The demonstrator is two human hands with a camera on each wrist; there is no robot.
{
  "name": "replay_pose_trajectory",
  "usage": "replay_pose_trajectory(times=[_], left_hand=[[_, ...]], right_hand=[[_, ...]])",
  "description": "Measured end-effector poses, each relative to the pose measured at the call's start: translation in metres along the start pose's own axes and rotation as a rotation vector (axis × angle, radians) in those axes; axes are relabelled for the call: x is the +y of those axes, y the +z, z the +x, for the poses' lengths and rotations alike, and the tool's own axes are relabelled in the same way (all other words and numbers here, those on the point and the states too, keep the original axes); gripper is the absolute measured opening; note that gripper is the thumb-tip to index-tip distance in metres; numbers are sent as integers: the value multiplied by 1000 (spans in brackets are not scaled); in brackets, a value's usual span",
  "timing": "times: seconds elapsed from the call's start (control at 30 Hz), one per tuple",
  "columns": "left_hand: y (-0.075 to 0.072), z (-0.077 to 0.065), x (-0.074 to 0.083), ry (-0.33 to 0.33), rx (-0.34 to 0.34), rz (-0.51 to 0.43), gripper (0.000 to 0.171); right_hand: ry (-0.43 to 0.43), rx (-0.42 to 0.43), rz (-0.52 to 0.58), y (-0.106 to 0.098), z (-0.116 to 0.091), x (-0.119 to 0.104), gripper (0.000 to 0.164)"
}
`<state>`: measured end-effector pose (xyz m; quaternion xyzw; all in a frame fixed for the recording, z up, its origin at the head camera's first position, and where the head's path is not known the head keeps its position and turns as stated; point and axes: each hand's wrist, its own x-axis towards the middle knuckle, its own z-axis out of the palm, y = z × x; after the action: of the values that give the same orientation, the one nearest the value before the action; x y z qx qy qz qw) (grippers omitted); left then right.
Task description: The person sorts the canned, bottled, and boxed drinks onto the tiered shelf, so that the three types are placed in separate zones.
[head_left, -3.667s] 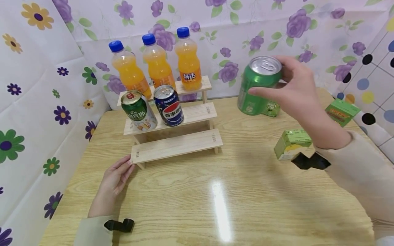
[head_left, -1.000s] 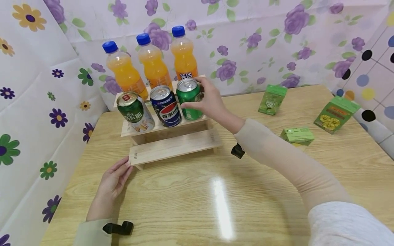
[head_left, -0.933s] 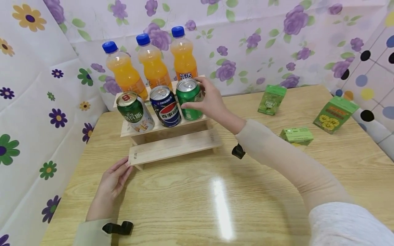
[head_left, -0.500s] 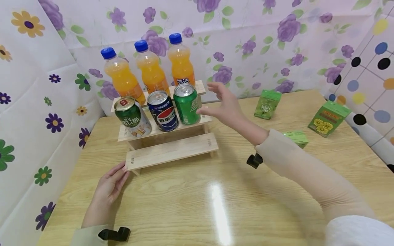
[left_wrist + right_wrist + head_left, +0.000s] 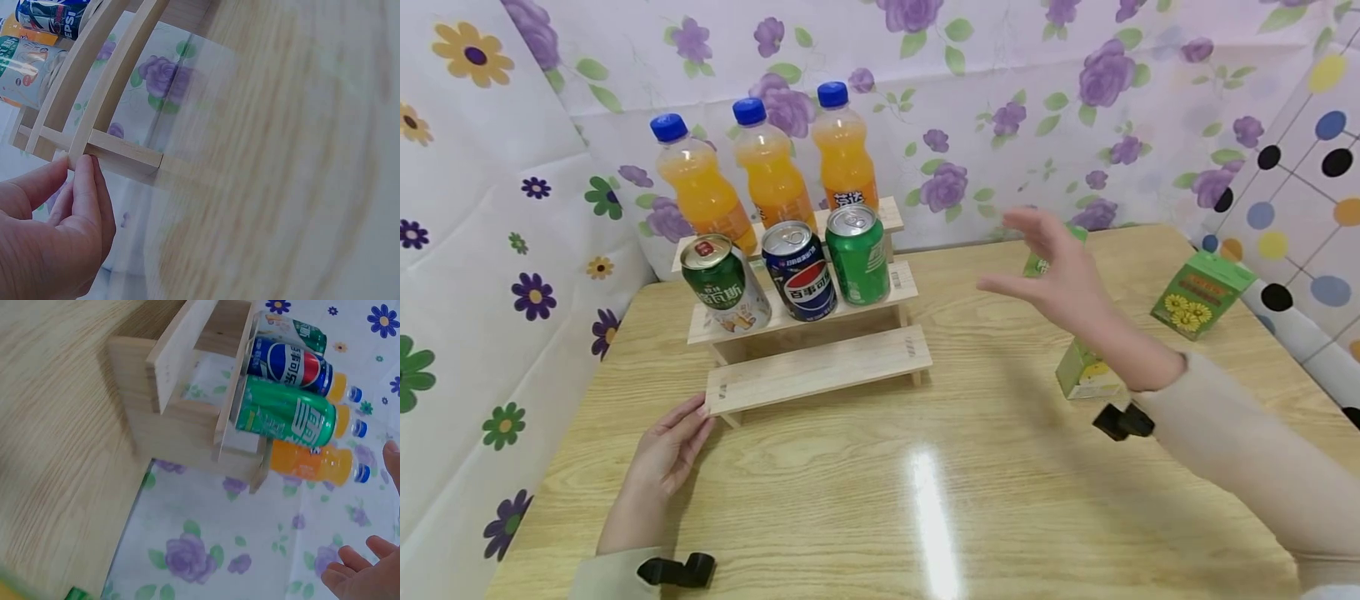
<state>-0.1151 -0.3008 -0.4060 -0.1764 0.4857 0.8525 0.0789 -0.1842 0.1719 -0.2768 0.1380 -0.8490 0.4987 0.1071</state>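
Observation:
My left hand pinches the front left corner of a three-tier wooden display shelf; the left wrist view shows thumb and fingertips on the end of its board. On the middle tier stand a green-and-white can, a blue Pepsi can and a green can, side by side. My right hand is in the air to the right of the shelf, thumb and fingers spread apart with nothing between them. It partly covers a green carton behind it.
Three orange soda bottles with blue caps line the top tier. Two more green cartons stand on the right of the table: one with a yellow picture below my right hand, one with yellow flowers farther right. A flowered sheet hangs behind.
My right hand brought the green can from the right to the middle tier beside the Pepsi can, let go of it, and moved back right. The left hand stayed at the shelf corner.

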Motion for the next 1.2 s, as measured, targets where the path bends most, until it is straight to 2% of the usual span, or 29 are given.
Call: replay_pose_trajectory(times=[0.07,0.23,0.33,0.53,0.8,1.0,1.2], left_hand=[[1,0,0,-2,-9,0,27],[1,0,1,-2,-14,3,28],[1,1,1,-5,-11,4,28],[0,1,1,-3,-22,-13,30],[0,0,-2,-8,-4,-4,29],[0,0,-2,-13,-1,-9,29],[-1,0,-1,3,-22,-5,28]], right_hand=[[5,9,-18,-10,-7,5,75],[87,-3,-38,-34,-25,15,77],[118,20,-78,-46,-35,23,76],[146,97,-168,-62,-54,47,74],[239,103,-194,-77,-73,72,79],[242,99,-206,-82,-83,94,80],[194,106,-177,-83,-90,119,75]])
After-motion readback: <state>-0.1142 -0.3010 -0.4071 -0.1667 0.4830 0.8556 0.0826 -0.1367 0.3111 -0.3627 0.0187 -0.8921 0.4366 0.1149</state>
